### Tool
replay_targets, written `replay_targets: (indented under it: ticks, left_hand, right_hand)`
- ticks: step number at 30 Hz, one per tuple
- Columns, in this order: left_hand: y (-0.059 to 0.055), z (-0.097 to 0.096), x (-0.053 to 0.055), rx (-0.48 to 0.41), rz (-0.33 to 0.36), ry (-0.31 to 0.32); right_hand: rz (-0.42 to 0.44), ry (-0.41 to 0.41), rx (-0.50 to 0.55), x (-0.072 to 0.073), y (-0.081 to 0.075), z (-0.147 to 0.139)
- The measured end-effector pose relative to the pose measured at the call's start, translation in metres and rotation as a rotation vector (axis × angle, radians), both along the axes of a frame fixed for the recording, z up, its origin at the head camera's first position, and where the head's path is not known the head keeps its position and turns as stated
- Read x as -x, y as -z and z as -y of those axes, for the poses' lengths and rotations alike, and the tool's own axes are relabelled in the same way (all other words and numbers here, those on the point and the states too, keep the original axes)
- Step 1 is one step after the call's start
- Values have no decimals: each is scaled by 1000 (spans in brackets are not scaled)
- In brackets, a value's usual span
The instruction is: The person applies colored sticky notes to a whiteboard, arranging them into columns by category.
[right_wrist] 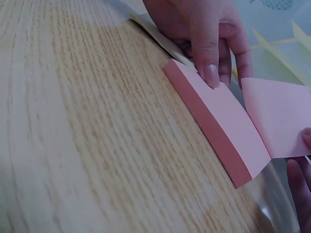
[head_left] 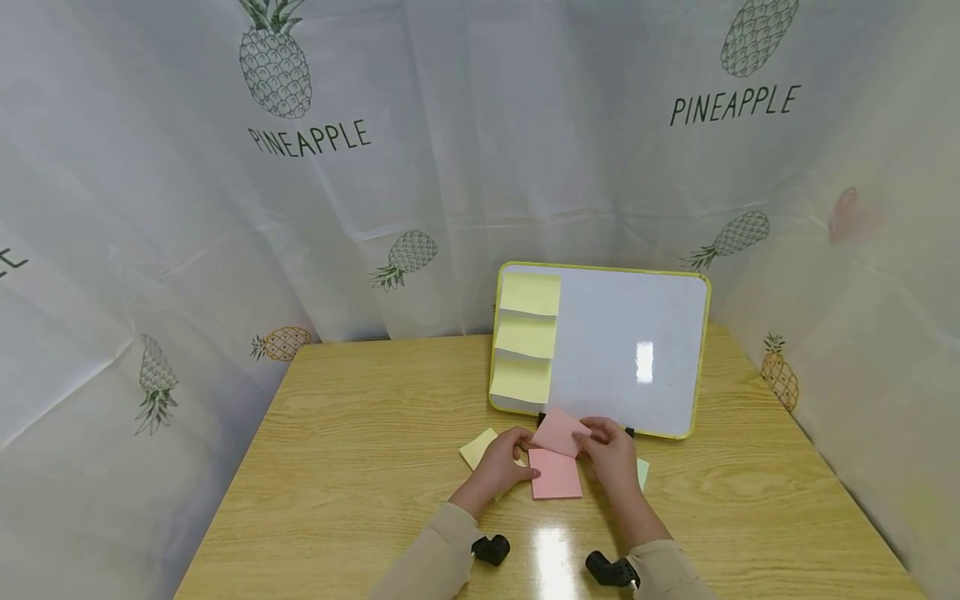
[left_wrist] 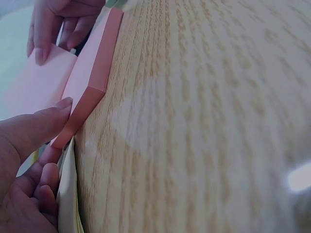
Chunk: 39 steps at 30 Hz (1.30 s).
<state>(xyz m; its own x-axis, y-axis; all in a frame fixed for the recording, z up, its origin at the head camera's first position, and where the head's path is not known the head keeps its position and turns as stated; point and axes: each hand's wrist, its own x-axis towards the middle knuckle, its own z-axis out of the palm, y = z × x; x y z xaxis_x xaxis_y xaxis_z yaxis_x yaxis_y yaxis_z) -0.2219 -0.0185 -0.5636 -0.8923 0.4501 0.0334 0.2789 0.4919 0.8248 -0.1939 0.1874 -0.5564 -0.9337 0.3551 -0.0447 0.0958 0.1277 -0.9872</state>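
Note:
A thick pink sticky note pad (head_left: 556, 476) lies on the table before the whiteboard. My left hand (head_left: 501, 467) grips its left edge, the thumb (left_wrist: 48, 119) pressed on top and the fingers curled at the side. A single pink sticky note (head_left: 560, 432) is lifted up and back from the pad, its far edge meeting the pad's back edge. My right hand (head_left: 611, 454) pinches this note by its right side between thumb and fingers. Beside the left hand, partly hidden beneath it, lies a yellow sticky note pad (head_left: 477, 447).
The yellow-framed whiteboard (head_left: 622, 325) leans at the back, with three yellow sticky notes (head_left: 528, 294) in a column down its left side. A pale green pad (head_left: 642, 473) shows behind the right wrist. A pineapple-print curtain (head_left: 465, 167) surrounds the wooden table (head_left: 337, 467).

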Motion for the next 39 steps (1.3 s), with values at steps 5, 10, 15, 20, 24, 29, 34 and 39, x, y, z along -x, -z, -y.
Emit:
replay_targets:
  ticks: [5, 10, 15, 20, 24, 29, 34, 39]
  left_hand:
    - [0, 0, -1, -7, 4, -3]
    - [2, 0, -1, -13, 4, -5]
    - [4, 0, 0, -8, 8, -8]
    - [5, 0, 1, -6, 12, -8]
    - [4, 0, 1, -9, 19, -6]
    - [3, -1, 1, -8, 25, -10]
    - [2, -2, 0, -6, 34, -14]
    - [-4, -1, -2, -17, 67, -7]
  right_hand:
    - [37, 22, -10, -4, -1, -3]
    - [42, 53, -34, -9, 1, -6]
    - [13, 92, 8, -11, 2, -8]
    - [-1, 105, 69, -12, 0, -9]
    - [3, 120, 99, -14, -4, -11]
    - [-3, 133, 123, -16, -9, -13]
    - [-41, 116, 131, -19, -14, -17]
    - [-71, 99, 174, -22, -24, -21]
